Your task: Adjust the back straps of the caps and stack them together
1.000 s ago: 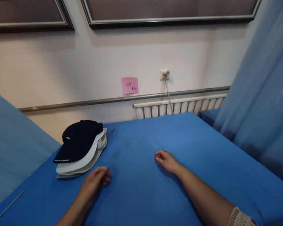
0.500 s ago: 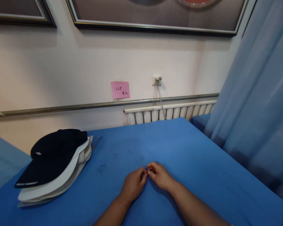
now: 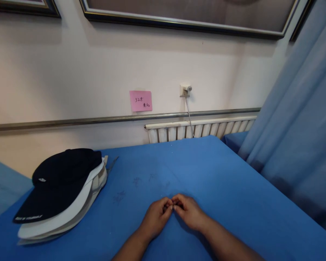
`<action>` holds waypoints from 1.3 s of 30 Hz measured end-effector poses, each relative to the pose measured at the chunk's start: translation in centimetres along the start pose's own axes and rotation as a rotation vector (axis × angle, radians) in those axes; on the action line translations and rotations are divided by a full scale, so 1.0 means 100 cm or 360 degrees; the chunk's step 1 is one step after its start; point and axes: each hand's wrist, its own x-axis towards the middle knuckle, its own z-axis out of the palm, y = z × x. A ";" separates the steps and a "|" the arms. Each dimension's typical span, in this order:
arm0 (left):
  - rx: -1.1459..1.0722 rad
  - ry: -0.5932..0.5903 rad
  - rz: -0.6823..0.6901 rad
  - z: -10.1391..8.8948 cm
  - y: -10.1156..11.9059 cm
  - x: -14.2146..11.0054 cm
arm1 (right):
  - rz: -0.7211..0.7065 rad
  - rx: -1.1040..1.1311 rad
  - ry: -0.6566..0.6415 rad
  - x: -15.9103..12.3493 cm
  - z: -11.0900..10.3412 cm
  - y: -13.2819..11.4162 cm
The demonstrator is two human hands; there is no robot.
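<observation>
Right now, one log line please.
left hand: close to right hand | grip: can't tell | cap stack: on blue tabletop, left

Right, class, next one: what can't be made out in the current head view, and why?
All in the head view:
- Whether the left hand or right hand holds anything: the curled fingers hide it.
- Most of the lower caps: covered by the black cap.
- The black cap's logo: too small.
- The cord's lower end: behind the table.
- The large picture's upper part: cut off by the top edge.
</observation>
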 end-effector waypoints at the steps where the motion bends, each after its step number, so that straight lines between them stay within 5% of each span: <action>1: -0.0017 -0.0006 0.0005 0.000 0.000 0.000 | 0.0011 0.0050 0.0016 0.001 0.000 0.002; 8: -0.0100 0.0058 -0.0043 -0.017 0.018 -0.009 | 0.0039 0.0022 0.0273 -0.003 -0.013 -0.016; 14: -0.0176 0.0484 -0.0121 -0.082 0.072 -0.040 | -0.0338 0.0350 0.0600 -0.018 -0.045 -0.097; 18: -0.0398 0.0826 0.0121 -0.125 0.103 -0.057 | -0.0742 0.0529 0.0757 -0.019 -0.066 -0.154; 21: -0.0509 0.1024 0.0258 -0.144 0.115 -0.054 | -0.0829 0.0604 0.0806 -0.008 -0.076 -0.175; 26: -0.0599 0.1133 0.0089 -0.152 0.097 -0.013 | -0.0628 0.0626 0.0919 0.038 -0.086 -0.163; 31: -0.0671 0.0951 -0.0513 -0.154 0.052 0.034 | 0.0239 0.0613 0.0984 0.091 -0.090 -0.128; 39: -0.0748 0.0943 -0.0455 -0.156 0.040 0.032 | 0.0291 0.0638 0.0981 0.104 -0.092 -0.107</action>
